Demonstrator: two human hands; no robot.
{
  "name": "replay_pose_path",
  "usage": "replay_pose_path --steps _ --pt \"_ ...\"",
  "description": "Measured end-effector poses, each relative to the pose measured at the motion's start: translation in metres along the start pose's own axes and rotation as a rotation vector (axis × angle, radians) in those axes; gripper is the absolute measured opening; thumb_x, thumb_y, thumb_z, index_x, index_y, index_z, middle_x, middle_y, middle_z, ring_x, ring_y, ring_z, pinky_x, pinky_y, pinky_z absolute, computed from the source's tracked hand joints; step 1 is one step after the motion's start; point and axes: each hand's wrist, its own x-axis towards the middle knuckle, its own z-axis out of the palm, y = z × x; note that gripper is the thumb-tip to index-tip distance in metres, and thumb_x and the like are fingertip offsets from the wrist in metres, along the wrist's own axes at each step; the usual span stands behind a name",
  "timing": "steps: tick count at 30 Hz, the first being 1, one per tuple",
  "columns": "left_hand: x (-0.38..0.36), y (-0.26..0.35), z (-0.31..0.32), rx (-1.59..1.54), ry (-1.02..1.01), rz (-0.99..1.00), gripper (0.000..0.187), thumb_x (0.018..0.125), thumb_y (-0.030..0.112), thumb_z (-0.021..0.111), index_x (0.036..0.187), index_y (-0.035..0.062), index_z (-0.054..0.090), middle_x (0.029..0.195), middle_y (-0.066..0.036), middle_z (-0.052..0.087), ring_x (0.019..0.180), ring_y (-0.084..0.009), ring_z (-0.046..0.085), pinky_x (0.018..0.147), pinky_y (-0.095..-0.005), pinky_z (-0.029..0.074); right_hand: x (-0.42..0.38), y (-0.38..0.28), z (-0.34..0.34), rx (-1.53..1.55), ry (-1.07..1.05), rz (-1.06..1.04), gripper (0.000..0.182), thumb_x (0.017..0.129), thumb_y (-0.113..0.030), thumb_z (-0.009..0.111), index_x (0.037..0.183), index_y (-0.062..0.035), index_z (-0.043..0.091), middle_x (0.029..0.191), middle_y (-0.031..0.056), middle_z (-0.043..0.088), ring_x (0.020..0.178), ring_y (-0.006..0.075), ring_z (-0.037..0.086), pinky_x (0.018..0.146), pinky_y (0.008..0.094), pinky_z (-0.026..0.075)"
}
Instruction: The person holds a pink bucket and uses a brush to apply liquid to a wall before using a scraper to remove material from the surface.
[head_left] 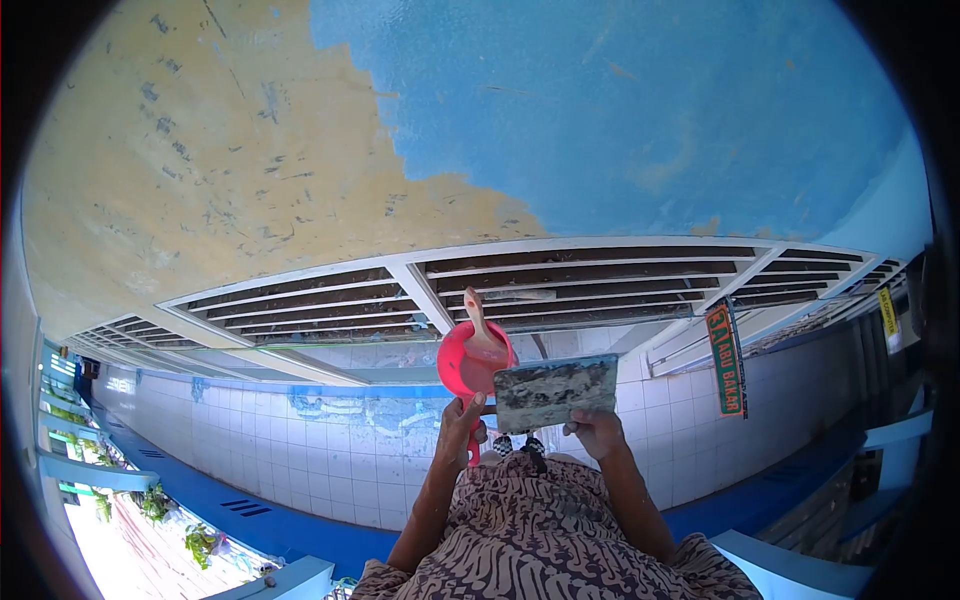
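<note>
the red dipper [451, 368] is out in front of the person, below the slatted vent [590, 268], its bowl tipped so the inside shows. the left hand [460, 428] has its fingers closed round the dipper's handle [472, 457]. a brush [475, 308] leans in the dipper, its handle sticking up past the rim and its head down in the bowl. just right of the dipper, the flat board [556, 392], streaked grey and black, is in the right hand [598, 432], whose fingers are clamped on its lower right corner. whether the left fingers also touch the board's near edge, i cannot tell. above the dipper, past the vent, the wall [640, 120] is part blue, part scuffed yellow.

the dipper looks like light, stiff plastic, probably heavier at the bowl end and easily tipped, so the handle close to the bowl seems the best hold. the board looks thin and stiff; its smeared face may be slippery, so an edge or corner is the safer grip. the brush is best taken by its bare handle.
</note>
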Motion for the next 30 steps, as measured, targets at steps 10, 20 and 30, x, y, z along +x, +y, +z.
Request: replay_pose_path --steps 10,20,30 --pt "-0.002 0.004 -0.001 0.207 0.079 0.178 0.040 0.077 0.005 0.085 0.105 0.0002 0.056 0.076 -0.003 0.060 0.054 -0.0071 0.050 0.047 -0.0231 0.040 0.017 0.032 0.000 0.118 -0.075 0.197 0.031 0.086 0.000 0.071 0.116 -0.0007 0.062 0.093 0.0102 0.070 0.079 0.0251 0.072 0.077 0.0467 0.064" --pt "0.004 -0.003 -0.017 0.321 0.207 0.218 0.041 0.074 0.002 0.086 0.100 -0.0002 0.054 0.075 -0.004 0.063 0.050 -0.0065 0.051 0.042 -0.0219 0.038 0.044 -0.031 -0.002 -0.829 0.117 -0.460 0.056 0.093 -0.025 0.067 0.141 0.0001 0.053 0.130 0.0145 0.063 0.114 0.0237 0.062 0.102 0.0392 0.049" --pt "0.011 -0.007 -0.011 0.476 0.145 0.240 0.049 0.073 0.005 0.087 0.110 -0.0042 0.056 0.086 -0.012 0.075 0.059 -0.0090 0.062 0.049 -0.0246 0.046 0.074 -0.055 0.139 -1.442 -0.568 -0.306 0.044 0.078 -0.030 0.085 0.108 0.0003 0.075 0.096 0.0158 0.075 0.093 0.0233 0.071 0.088 0.0347 0.052"
